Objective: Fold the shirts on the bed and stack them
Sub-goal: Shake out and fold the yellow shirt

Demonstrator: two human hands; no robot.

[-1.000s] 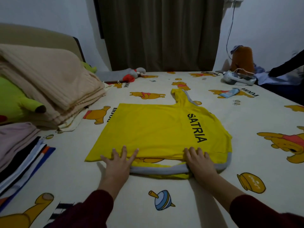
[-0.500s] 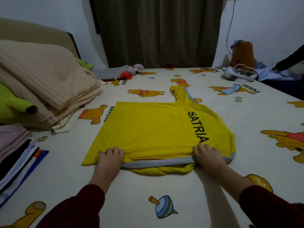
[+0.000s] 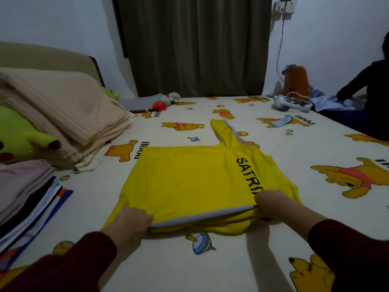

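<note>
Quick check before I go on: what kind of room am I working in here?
Most likely a home bedroom. The yellow shirt lies on a bed under a cartoon-bear sheet, with a padded headboard, folded blankets and a green plush toy at the left.

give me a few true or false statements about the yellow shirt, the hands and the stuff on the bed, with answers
1. Both hands grip the near edge of the yellow shirt. True: the left hand and the right hand each hold it.
2. The shirt reads SATRIA in white letters. False: the letters are black.
3. A stack of folded clothes lies left of the shirt. True.
4. The beige blanket covers the shirt. False: it sits apart, beside a green plush toy.
5. One sleeve points toward the curtain. True.
</note>
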